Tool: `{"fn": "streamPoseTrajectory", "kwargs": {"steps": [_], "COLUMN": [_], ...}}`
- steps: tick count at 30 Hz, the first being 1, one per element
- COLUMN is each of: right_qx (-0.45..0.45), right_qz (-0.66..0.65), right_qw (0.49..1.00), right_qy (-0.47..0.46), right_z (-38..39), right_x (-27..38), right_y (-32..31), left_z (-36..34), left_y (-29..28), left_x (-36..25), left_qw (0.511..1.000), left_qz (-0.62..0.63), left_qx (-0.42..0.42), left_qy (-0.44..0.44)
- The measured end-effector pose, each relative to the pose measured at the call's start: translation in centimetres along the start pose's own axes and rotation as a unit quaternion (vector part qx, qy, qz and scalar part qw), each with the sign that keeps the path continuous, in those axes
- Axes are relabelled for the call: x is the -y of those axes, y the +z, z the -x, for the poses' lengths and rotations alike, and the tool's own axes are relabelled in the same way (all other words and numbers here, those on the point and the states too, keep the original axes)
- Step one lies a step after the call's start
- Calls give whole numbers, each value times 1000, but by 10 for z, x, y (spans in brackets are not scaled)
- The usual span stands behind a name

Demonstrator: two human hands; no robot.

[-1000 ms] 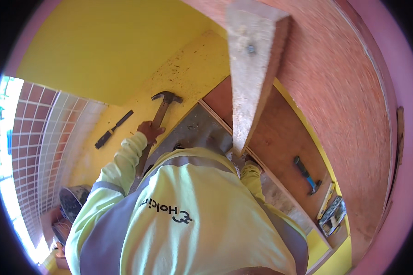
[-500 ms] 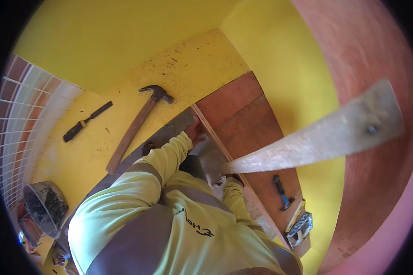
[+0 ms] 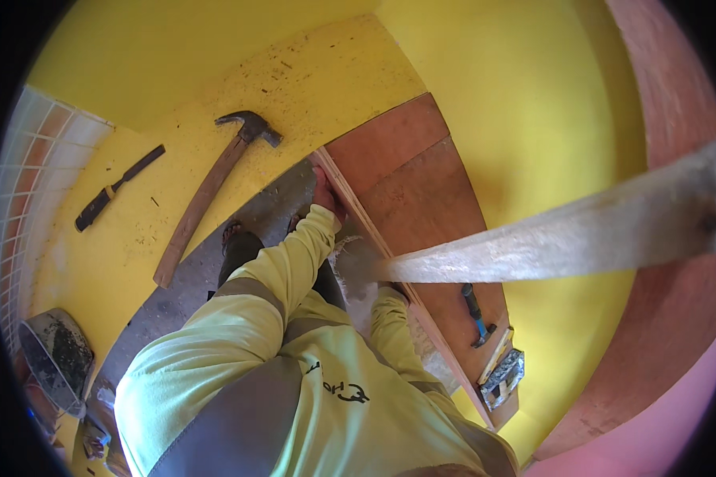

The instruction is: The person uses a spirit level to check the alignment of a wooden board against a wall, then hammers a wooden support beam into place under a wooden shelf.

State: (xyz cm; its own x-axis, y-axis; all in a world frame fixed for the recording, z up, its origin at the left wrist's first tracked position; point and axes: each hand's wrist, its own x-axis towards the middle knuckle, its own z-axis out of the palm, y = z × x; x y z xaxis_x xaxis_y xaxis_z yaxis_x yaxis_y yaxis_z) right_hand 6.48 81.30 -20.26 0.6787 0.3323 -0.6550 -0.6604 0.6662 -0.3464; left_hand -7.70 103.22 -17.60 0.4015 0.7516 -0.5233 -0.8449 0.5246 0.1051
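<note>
My left hand (image 3: 324,193) is closed on the left edge of a reddish-brown plywood panel (image 3: 406,187), near its far end. My right hand (image 3: 400,289) is at the same edge, nearer to me. Most of it is hidden by the panel and my sleeve, so its fingers do not show. A pale wooden strip (image 3: 517,246) rises across the view just above that hand, its upper end close to the camera. On the panel lie a small blue-and-black hammer (image 3: 476,316) and a grey-smeared tool (image 3: 503,374) with a pale straight edge.
A large wooden-handled claw hammer (image 3: 207,195) and a black-handled chisel (image 3: 118,189) lie on the yellow surface (image 3: 163,215), with wood chips farther back. A dirty black bucket (image 3: 58,354) is at the lower left, near a white grid (image 3: 24,215). Yellow walls (image 3: 525,103) rise behind the panel.
The view has shifted, so the tools sit farther left and my feet show on the grey floor. The wooden strip lies lower across the view. My left hand keeps hold of the panel's edge.
</note>
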Motion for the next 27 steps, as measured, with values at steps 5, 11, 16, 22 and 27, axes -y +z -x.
{"fn": "streamPoseTrajectory", "kwargs": {"steps": [5, 11, 16, 22, 27], "right_qx": [4, 1, 0, -3, -7], "right_qz": [-31, -58, -79, -82, -65], "right_qw": [999, 998, 997, 997, 998], "right_qy": [7, 9, 7, 11, 8], "right_z": [-3, 0, -1, 1, 5], "right_x": [-5, 2, 5, 8, 15], "right_y": [-1, -7, -9, -10, -16], "left_z": [-5, -9, -4, -9, -9], "left_y": [-4, -6, -4, -10, -10], "left_x": [-1, 2, -2, -4, -3], "left_qw": [999, 999, 997, 993, 997], "left_qz": [22, 28, 42, 61, 48], "left_qx": [24, 34, 58, 83, 40], "left_qy": [-12, -19, -35, -51, -51]}}
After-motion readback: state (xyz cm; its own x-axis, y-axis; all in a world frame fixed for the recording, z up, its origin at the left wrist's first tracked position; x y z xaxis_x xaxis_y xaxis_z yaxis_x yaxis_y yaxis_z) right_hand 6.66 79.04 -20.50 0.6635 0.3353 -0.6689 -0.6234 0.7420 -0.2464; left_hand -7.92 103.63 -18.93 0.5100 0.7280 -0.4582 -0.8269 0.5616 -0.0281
